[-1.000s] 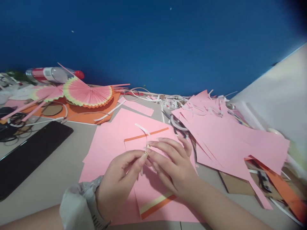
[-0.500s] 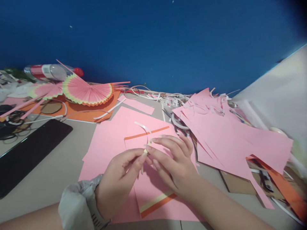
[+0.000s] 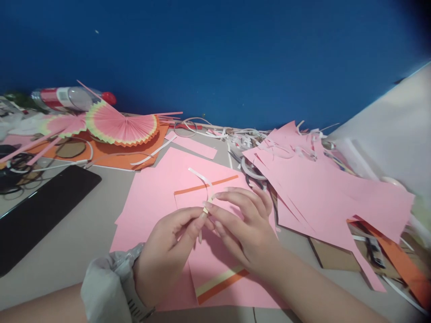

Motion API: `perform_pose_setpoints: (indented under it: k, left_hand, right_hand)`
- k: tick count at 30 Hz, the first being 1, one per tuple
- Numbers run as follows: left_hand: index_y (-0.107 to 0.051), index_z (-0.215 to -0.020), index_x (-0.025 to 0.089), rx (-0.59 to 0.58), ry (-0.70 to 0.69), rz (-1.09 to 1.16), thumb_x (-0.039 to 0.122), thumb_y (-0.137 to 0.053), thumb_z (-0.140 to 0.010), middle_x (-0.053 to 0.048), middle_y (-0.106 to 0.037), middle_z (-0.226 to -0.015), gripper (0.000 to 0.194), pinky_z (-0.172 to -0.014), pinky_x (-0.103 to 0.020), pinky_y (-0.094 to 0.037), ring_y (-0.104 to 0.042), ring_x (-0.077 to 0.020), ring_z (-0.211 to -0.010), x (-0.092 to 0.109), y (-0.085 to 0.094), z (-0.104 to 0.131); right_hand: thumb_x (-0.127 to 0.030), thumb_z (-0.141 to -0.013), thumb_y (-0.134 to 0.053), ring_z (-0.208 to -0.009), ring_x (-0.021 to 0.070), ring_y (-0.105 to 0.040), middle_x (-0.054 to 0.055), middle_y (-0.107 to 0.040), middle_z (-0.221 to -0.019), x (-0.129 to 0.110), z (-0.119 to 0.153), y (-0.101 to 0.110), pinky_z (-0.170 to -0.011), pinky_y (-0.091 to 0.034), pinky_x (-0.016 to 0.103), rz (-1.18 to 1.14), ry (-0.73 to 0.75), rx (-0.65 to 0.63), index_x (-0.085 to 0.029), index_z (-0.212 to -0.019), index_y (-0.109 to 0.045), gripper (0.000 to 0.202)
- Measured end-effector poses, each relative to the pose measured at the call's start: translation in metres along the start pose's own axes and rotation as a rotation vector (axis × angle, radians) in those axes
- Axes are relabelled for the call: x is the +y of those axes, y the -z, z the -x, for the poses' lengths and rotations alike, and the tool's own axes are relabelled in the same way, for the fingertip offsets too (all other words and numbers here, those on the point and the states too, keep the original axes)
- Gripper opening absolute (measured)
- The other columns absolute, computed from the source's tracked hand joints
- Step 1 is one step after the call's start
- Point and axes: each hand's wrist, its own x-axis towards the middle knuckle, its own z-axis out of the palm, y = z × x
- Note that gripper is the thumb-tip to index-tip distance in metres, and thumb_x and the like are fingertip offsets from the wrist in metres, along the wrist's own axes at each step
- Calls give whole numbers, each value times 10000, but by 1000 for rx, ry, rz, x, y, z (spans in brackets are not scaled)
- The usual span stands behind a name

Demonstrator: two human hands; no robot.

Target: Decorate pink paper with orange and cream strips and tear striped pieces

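A thin pale strip [image 3: 200, 175] curls up from between my fingers, its white end over the pink sheet. My left hand [image 3: 171, 244] pinches it between thumb and fingertips. Touching the same strip from the right is my right hand [image 3: 247, 224], thumb and forefinger closed at a small pale yellow part [image 3: 205, 209], other fingers bent above. Beneath both hands lies a pink sheet [image 3: 161, 179] with an orange strip [image 3: 188, 190] near its top and a yellow and an orange band [image 3: 224, 286] near its bottom.
A black phone [image 3: 47, 211] lies at left. Behind it are pleated pink fans [image 3: 123, 125] on orange paper [image 3: 104, 157] and a bottle [image 3: 74, 98]. Cut pink sheets [image 3: 313, 193], scissors [image 3: 252, 170], paper scraps [image 3: 244, 139] and a cutter [image 3: 374, 252] lie to the right.
The view has shifted very slightly. My fingers have moved a little at the pale strip, and both hands still hold it.
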Motion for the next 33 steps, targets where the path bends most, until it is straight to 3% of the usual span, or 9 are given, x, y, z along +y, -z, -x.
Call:
perform_pose_setpoints:
  k: [12, 33]
  left_hand:
    - [-540, -733, 199, -36, -7, 71, 253, -407, -911, 65, -512, -643, 228, -590, -169, -396, -479, -65, -598, 0, 0, -2]
    - [-568, -746, 193, -44, -3, 86, 258, -411, -905, 36, -572, -692, 233, -663, -195, -425, -534, -97, -673, -2, 0, -5]
  right_hand:
    - [-328, -873, -457, -1061, 219, -480, 78, -616, -1059, -1, -1, 4, -982, -204, 470, 126, 108, -75, -177, -1090, -596, 299]
    - [-334, -882, -447, -1060, 226, -468, 87, -615, -1046, 1, -1, 4, -966, -238, 464, 75, 111, -114, -159, -1081, -591, 302]
